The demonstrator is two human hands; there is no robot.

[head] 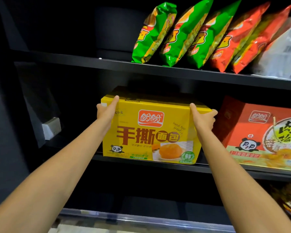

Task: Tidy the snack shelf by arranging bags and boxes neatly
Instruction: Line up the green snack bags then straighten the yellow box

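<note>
Dark shelf unit [158,68], mid frame: yellow box [149,132] on middle shelf w/ left hand [106,111] & right hand [202,119] gripping its upper corners; red box [259,132] beside, right.

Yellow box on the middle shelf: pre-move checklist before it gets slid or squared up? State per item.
1. Left hand on the yellow box: ok, fingers over the top left corner.
2. Right hand on the box: ok, gripping the top right corner.
3. Box seated on the middle shelf: cannot tell; the front bottom edge sits at the shelf lip, the rear is hidden.
4. Gap to the red box: ok, a dark gap shows between them.
5. Headroom under the upper shelf: ok, space shows above the box top.
6. Room behind the box: cannot tell, too dark.
</note>
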